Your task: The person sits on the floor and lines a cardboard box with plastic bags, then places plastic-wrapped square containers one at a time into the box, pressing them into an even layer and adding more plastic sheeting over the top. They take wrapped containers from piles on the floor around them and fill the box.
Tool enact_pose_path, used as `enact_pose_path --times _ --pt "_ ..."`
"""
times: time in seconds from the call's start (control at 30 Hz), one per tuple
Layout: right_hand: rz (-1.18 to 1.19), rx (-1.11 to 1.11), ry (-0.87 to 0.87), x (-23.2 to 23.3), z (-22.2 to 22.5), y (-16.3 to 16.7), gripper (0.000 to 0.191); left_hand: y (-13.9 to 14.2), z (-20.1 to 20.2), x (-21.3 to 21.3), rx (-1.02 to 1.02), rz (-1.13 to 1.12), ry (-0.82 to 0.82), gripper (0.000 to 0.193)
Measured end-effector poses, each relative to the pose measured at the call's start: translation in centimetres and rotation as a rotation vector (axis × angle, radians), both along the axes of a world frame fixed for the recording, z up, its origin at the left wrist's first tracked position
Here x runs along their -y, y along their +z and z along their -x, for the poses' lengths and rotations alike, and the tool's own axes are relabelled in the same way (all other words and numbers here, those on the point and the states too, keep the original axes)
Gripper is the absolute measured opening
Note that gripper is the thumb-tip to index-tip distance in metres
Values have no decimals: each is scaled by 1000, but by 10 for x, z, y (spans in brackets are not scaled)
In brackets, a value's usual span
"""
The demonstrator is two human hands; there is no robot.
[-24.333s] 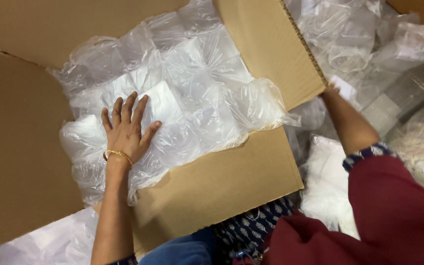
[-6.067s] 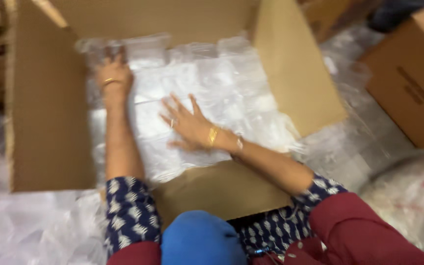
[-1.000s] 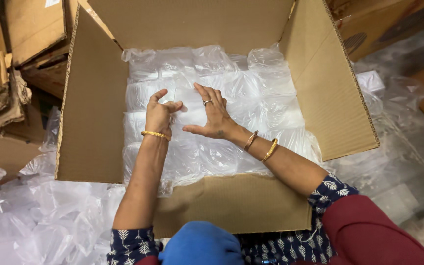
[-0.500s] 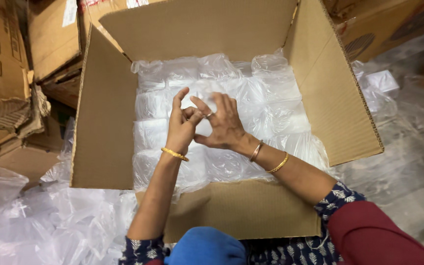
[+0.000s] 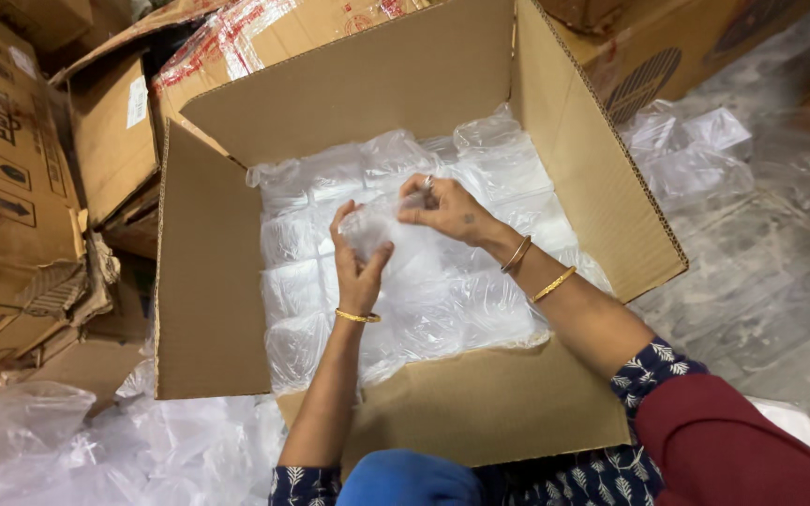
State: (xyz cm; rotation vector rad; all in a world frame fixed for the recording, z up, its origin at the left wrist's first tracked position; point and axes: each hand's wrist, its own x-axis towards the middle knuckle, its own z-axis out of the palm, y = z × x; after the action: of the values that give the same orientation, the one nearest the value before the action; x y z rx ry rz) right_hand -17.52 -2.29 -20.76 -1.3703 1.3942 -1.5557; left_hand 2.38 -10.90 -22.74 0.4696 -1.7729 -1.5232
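A large open cardboard box (image 5: 217,281) stands in front of me, filled with clear plastic packets (image 5: 461,300) packed in rows. My left hand (image 5: 356,262) and my right hand (image 5: 442,208) are raised over the middle of the box. Between them they pinch a small piece of clear plastic film (image 5: 372,225), the left hand gripping its lower part, the right hand's fingertips closed on its upper edge. Gold bangles sit on both wrists.
Stacked cardboard boxes (image 5: 11,169) stand at the left and behind the open box. Loose clear plastic bags (image 5: 67,440) lie on the floor at lower left and at the upper right (image 5: 696,150). Grey tiled floor (image 5: 780,281) shows at the right.
Both hands have lifted slightly and drawn apart. They now hold a piece of clear plastic between them, where half a second ago the fingers were pressed together.
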Motion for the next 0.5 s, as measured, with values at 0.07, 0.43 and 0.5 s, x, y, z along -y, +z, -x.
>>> enact_pose_path --times 0.07,0.43,0.5 --pt "-52 267 164 -1 -2 0 22 -1 -3 2 -50 59 49 81" --pt "-285 769 -175 15 -10 -30 15 25 4 -17 -33 891 98 105" --pt "-250 760 -127 17 -6 -37 19 25 4 -16 -7 872 95 105"
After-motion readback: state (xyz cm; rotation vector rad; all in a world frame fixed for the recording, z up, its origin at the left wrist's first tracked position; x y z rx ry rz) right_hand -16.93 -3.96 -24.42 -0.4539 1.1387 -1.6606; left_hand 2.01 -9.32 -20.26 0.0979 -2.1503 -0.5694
